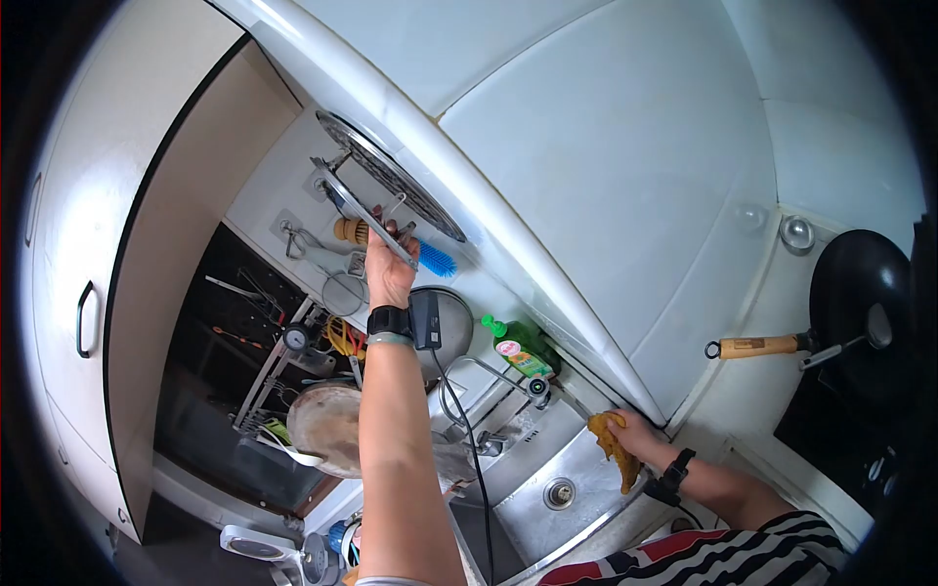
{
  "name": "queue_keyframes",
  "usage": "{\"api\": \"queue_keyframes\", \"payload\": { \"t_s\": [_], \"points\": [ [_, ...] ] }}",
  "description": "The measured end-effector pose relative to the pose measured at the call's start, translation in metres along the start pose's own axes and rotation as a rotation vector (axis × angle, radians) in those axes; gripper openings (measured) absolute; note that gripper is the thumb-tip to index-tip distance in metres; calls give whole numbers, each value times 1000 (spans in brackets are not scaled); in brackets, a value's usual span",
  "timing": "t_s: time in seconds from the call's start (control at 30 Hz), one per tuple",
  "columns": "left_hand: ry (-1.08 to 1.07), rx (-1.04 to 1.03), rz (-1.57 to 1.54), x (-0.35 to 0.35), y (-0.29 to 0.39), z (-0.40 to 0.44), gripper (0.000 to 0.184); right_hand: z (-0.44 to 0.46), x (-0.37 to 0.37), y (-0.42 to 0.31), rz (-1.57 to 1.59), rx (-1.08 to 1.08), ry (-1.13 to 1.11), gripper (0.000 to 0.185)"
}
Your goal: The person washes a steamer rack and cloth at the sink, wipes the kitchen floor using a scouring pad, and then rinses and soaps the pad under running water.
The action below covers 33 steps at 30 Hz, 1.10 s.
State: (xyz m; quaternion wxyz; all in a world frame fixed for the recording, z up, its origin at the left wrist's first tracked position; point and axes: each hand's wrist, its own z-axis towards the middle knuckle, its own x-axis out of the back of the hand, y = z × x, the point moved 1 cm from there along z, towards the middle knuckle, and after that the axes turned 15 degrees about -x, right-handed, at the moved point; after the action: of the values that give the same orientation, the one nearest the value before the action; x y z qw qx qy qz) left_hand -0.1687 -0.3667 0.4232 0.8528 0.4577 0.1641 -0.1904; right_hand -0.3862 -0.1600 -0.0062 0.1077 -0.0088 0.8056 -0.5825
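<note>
My left hand [393, 259] reaches up to the wall and is closed on the edge of a flat metal lid or plate [366, 210] seen nearly edge-on. Beside it hang a round patterned metal disc [391, 176], a blue bristle brush [437, 259] and a round wooden brush [350, 230]. My right hand [633, 436] grips a brownish-yellow cloth [613, 447] over the right edge of the metal sink [528, 508]. A green soap bottle [523, 350] stands behind the sink, near the faucet [490, 444].
A black wok [855, 283] with a wooden handle and a ladle [877, 327] lie at the right on the stove. Hanging pans [445, 327], a round board [332, 427] and a utensil rack [274, 376] are left of the sink. Cabinets [88, 244] fill the far left.
</note>
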Motion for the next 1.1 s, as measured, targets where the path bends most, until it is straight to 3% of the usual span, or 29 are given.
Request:
{"api": "queue_keyframes", "payload": {
  "t_s": [0.1, 0.17, 0.43, 0.53, 0.6, 0.83, 1.1],
  "points": [
    [-33, -25, 48, 10, 2, 13, 15, 20, -3, 32, 187, -99, -71, 27],
    [-85, -28, 52, 6, 4, 15, 12, 30, -3, 49, 125, -49, -26, 27],
    [139, -84, 104, -35, 12, -7, 19, -4, 7, 14, -38, -5, 122, 28],
    [161, -70, 131, -30, 9, -3, 16, -6, 9, 14, -4, -105, 130, 28],
    [147, -63, 121, -27, 7, -2, 14, 4, 9, 28, -38, -4, 124, 28],
    [-30, 49, -34, -12, 6, 9, 18, 10, 8, 38, -1, -83, 130, 30],
    [1, 18, -20, -7, -11, 1, 19, 14, 8, 44, -25, -24, 157, 32]
  ]
}}
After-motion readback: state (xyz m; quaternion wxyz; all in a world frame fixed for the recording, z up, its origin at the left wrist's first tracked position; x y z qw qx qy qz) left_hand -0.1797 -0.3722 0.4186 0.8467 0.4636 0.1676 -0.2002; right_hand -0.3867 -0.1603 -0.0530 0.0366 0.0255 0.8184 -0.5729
